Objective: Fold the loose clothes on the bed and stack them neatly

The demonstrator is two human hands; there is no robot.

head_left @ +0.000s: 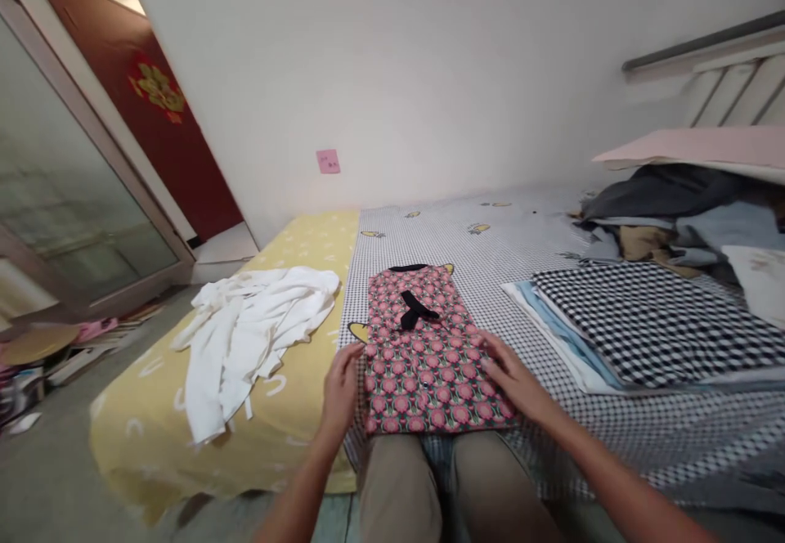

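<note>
Trouser legs, partly visible, front the floral garment.

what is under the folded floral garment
The checked bedsheet shows around the folded floral garment, with a yellow print peeking out at its left edge; whatever lies directly beneath is covered.

A crumpled white cloth lies on a yellow sheet at left. A pink note sticks to the wall, upper centre. A red-brown door stands upper left. Right of centre, a black-and-white checked cloth tops a folded stack; upper right runs a grey pipe.
</note>
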